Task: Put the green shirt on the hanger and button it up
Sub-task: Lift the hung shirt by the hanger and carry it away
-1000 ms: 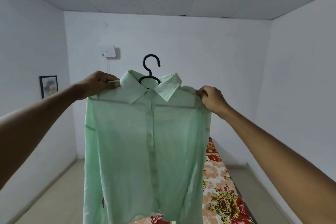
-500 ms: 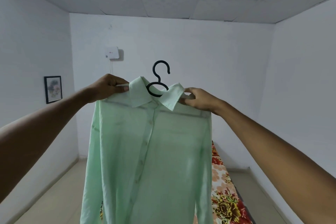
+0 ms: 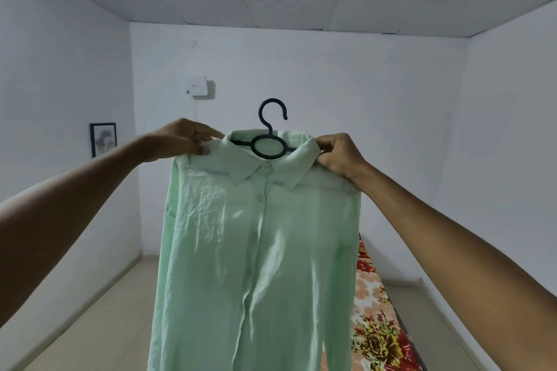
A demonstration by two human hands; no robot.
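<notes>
CHANGE: I see right hand (image 3: pixel 339 156) shifted in to collar | HANDS: both pinch green shirt (image 3: pixel 256 250), left hand (image 3: pixel 184 140) at shoulder | hanger (image 3: pixel 269 141) seated | placket looks closed

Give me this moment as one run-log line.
green shirt on black hanger, front looks buttoned | left hand grips left shoulder | right hand grips right collar | held up in air

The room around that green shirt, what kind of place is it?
Probably a plain bedroom at home: a floral mattress on the floor, a small framed picture on a white wall, and a white wall box.
</notes>
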